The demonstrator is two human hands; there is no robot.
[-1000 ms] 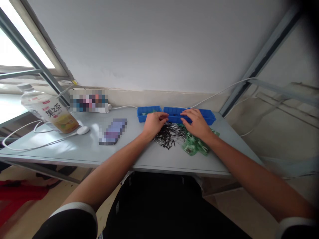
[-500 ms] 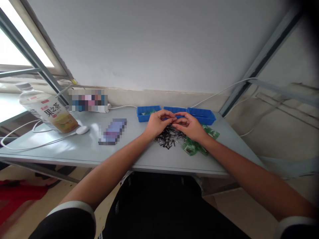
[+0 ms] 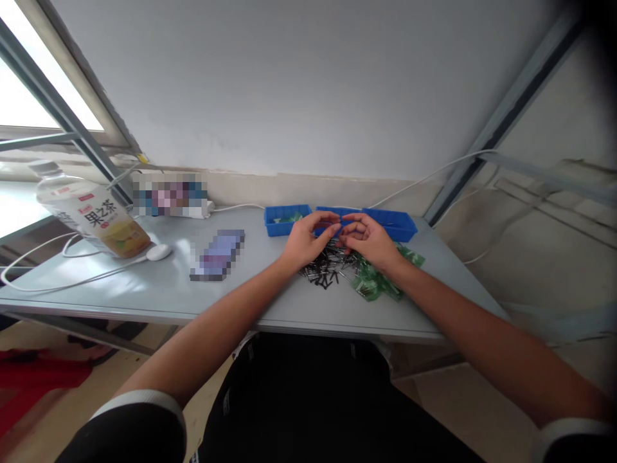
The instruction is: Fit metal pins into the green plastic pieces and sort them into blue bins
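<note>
My left hand (image 3: pixel 304 242) and my right hand (image 3: pixel 375 244) face each other with fingertips close together, above a pile of dark screws (image 3: pixel 324 273). The left thumb and forefinger come together at their tips; whatever is between them is too small to make out. The right fingers curl in toward the thumb, and what they hold is also unclear. Small green plastic bags (image 3: pixel 370 284) with light metal pieces inside lie beside the pile, by my right wrist. Behind my hands are a blue bin (image 3: pixel 276 228) at left, a middle blue bin (image 3: pixel 332 211) partly hidden, and a right blue bin (image 3: pixel 402 226).
A phone (image 3: pixel 218 256) lies on the grey table (image 3: pixel 270 315) left of my arm. Farther left stand a tilted drink bottle (image 3: pixel 99 218) and a white cable with a round white piece (image 3: pixel 159 252). A blurred box (image 3: pixel 171 196) sits by the wall.
The fingertips of my two hands have drawn slightly apart, and the right fingers have shifted and spread a little. The bins, bags and screw pile look the same.
</note>
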